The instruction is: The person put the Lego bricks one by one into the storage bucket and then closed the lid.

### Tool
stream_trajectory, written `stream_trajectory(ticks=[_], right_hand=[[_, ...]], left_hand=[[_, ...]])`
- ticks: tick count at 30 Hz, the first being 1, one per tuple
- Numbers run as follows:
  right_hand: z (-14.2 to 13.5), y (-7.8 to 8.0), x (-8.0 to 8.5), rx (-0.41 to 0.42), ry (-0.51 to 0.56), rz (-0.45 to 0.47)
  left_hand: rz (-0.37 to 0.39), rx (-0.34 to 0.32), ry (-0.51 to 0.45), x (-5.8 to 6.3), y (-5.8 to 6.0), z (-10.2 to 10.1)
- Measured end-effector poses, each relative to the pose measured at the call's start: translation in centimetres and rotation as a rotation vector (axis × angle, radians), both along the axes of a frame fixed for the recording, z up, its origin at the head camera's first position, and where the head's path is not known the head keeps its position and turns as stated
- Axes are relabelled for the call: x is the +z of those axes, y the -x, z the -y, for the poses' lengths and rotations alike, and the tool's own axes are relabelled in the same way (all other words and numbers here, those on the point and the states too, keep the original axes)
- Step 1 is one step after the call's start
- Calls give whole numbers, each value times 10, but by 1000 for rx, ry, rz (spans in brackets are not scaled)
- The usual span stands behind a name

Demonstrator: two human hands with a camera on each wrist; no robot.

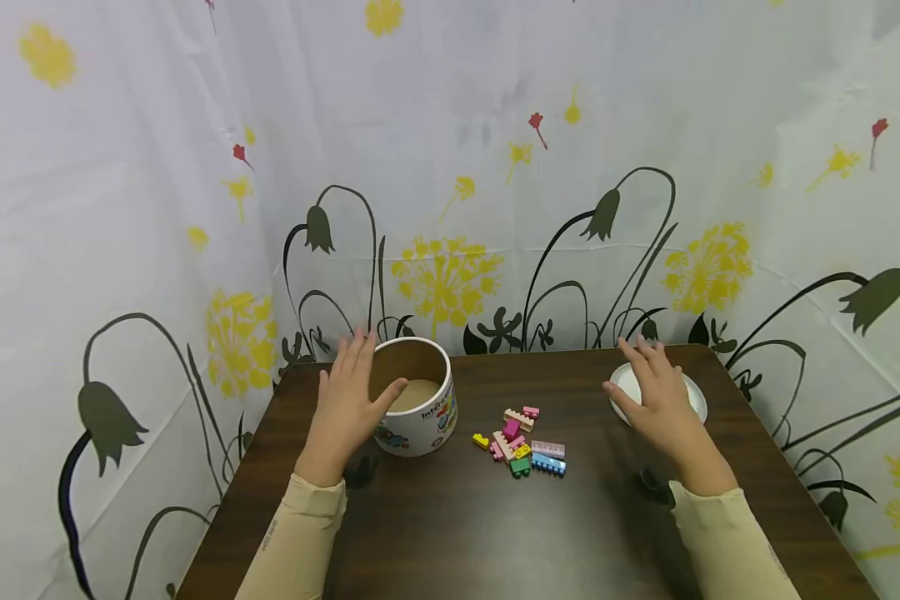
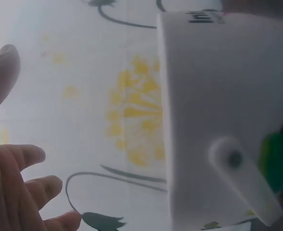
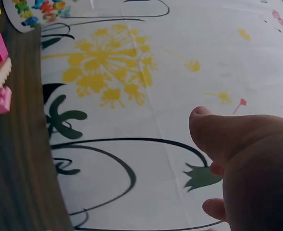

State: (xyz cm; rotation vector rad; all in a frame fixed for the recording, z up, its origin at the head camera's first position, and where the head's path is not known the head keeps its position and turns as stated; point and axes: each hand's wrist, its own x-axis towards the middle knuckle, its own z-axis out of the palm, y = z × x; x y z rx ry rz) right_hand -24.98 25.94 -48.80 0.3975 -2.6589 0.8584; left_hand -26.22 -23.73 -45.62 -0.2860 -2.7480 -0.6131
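My left hand (image 1: 351, 408) is raised with spread fingers beside a white printed bucket (image 1: 420, 429), overlapping its left side in the head view. In the left wrist view a gap shows between the fingers and the bucket wall (image 2: 203, 96), where a white handle end (image 2: 247, 183) is fixed. The bucket has no lid on and its visible inside holds nothing. My right hand (image 1: 663, 408), also holding nothing, hovers with fingers apart over a round white lid or dish (image 1: 697, 402), partly hiding it. Between the hands lies a small pile of toy building bricks (image 1: 506, 446).
The pile includes a blue brick (image 1: 548, 465), a lilac brick (image 1: 548, 450), a green brick (image 1: 521, 467) and several pink and yellow ones. They lie on a dark wooden table (image 1: 495, 542). A white flower-printed curtain (image 1: 450, 125) hangs behind and around the table.
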Motion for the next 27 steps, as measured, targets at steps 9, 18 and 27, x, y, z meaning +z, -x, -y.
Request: stream_trajectory(ticks=[9, 18, 27], right_hand=[[21, -9, -45, 15, 97, 16], [35, -19, -84, 10, 137, 26], [45, -27, -115, 46, 259, 253]], left_hand=[[-16, 41, -77, -11, -5, 11], [-30, 44, -139, -24, 2, 16], [49, 57, -213, -49, 9, 21]])
